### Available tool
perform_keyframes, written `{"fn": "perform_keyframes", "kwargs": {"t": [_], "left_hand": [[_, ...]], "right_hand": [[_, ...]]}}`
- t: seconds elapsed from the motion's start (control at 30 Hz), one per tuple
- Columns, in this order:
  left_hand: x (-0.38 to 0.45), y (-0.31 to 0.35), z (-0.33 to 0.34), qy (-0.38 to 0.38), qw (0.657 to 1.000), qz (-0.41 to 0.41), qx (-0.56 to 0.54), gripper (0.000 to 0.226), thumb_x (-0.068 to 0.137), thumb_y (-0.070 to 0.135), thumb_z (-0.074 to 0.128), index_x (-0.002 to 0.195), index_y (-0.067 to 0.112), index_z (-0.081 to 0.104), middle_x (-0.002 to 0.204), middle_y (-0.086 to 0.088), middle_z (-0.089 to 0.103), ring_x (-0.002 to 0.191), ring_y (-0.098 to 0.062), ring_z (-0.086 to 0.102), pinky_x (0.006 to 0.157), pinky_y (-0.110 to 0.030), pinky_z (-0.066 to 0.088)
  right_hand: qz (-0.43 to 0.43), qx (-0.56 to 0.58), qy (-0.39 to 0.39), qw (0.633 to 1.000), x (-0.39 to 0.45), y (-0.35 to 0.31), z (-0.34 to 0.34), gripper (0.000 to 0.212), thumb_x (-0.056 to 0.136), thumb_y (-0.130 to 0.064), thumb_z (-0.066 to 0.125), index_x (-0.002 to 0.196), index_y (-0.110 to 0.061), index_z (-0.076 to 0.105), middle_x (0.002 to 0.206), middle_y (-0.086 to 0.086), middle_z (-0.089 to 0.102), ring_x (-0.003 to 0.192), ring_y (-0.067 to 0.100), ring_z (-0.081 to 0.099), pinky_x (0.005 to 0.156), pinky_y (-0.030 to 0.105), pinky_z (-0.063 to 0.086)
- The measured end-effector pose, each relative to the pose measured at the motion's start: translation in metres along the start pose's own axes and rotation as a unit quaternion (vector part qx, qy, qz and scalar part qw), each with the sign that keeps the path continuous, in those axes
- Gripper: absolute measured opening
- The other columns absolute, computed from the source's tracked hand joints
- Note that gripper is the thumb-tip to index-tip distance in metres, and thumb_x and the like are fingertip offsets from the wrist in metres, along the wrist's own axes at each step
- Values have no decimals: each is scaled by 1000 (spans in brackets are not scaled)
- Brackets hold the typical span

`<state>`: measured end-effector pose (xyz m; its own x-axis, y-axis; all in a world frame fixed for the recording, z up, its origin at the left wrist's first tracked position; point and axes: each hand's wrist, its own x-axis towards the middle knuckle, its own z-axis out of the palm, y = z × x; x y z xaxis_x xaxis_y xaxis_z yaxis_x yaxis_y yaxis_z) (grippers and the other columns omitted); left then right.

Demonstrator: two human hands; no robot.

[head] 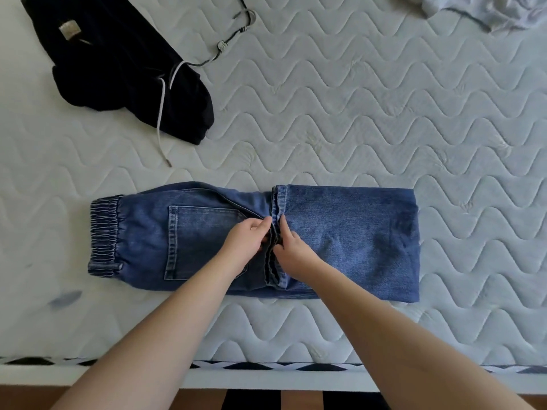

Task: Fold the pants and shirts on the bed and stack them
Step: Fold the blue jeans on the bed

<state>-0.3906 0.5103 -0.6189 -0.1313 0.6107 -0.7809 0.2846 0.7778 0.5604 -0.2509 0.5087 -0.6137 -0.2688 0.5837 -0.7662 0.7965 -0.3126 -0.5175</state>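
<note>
Blue jeans point(349, 241) lie folded along the near side of the mattress point(340, 113), elastic waistband at the left, legs doubled back so the hems meet in the middle. My left hand point(247, 241) and my right hand point(291, 250) sit side by side on those hems, fingers pinching the cuff edge. Black pants point(118, 60) with a white drawstring lie crumpled at the far left. A pale grey-white garment point(485, 10) is bunched at the far right edge of the view.
A thin cord with clips point(233, 34) lies beside the black pants. The mattress's front edge with a black and white trim point(266, 365) runs below my arms. Beyond it is wooden floor point(302, 400).
</note>
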Motion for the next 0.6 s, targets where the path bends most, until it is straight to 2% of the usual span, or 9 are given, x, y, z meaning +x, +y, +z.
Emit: {"fn": "perform_keyframes", "kwargs": {"t": [0.1, 0.2, 0.27, 0.33, 0.37, 0.5, 0.6], "left_hand": [[6, 6, 6, 6, 999, -34, -39, 45, 89, 56, 61, 110, 17, 67, 104, -2, 71, 96, -21, 68, 93, -44, 55], [11, 10, 14, 34, 998, -30, -31, 44, 82, 54, 71, 100, 15, 71, 96, -1, 72, 92, -20, 69, 89, -42, 56], [10, 11, 19, 58, 998, -11, 0, 35, 80, 48, 75, 89, 15, 74, 85, -1, 73, 83, -17, 68, 82, -40, 58], [7, 13, 23, 90, 995, 13, 45, 28, 84, 38, 74, 90, 11, 76, 76, -3, 72, 69, -17, 64, 76, -39, 58], [5, 13, 23, 104, 993, 24, 57, 25, 86, 33, 73, 93, 9, 75, 78, -5, 72, 69, -17, 63, 77, -40, 58], [-8, 6, 15, 96, 993, 56, 33, 25, 89, 27, 70, 108, 12, 72, 94, 0, 72, 86, -19, 67, 85, -41, 57], [-16, -4, 7, 80, 994, 71, 35, 20, 90, 27, 69, 105, 14, 71, 94, -1, 72, 90, -20, 68, 86, -44, 57]], "right_hand": [[-17, -5, -3, 1000, -2, 7, -2, 74, 97, -14, 33, 155, -33, -8, 144, 13, 38, 107, 29, 53, 78, 33, 38], [-44, -59, 18, 997, -4, 16, -4, 79, 95, -2, 37, 156, -33, -2, 122, 10, 44, 80, 21, 49, 69, 32, 38], [-61, -80, 34, 994, -5, 21, -4, 78, 93, -1, 36, 156, -33, 4, 115, 8, 43, 89, 27, 51, 73, 36, 40], [-70, -81, 43, 993, -7, 28, -7, 73, 93, -2, 34, 156, -33, 12, 118, 8, 43, 102, 29, 50, 80, 37, 43], [-72, -75, 50, 993, -8, 30, -9, 70, 94, -3, 34, 155, -33, 17, 121, 7, 44, 105, 29, 50, 81, 37, 44], [-75, -19, 137, 988, -11, 36, -21, 54, 92, -4, 37, 138, -30, 45, 121, 6, 48, 106, 27, 52, 83, 38, 48], [-69, -48, 194, 977, -10, 39, -28, 47, 93, -4, 41, 134, -24, 49, 126, 6, 46, 117, 27, 44, 93, 39, 43]]}}
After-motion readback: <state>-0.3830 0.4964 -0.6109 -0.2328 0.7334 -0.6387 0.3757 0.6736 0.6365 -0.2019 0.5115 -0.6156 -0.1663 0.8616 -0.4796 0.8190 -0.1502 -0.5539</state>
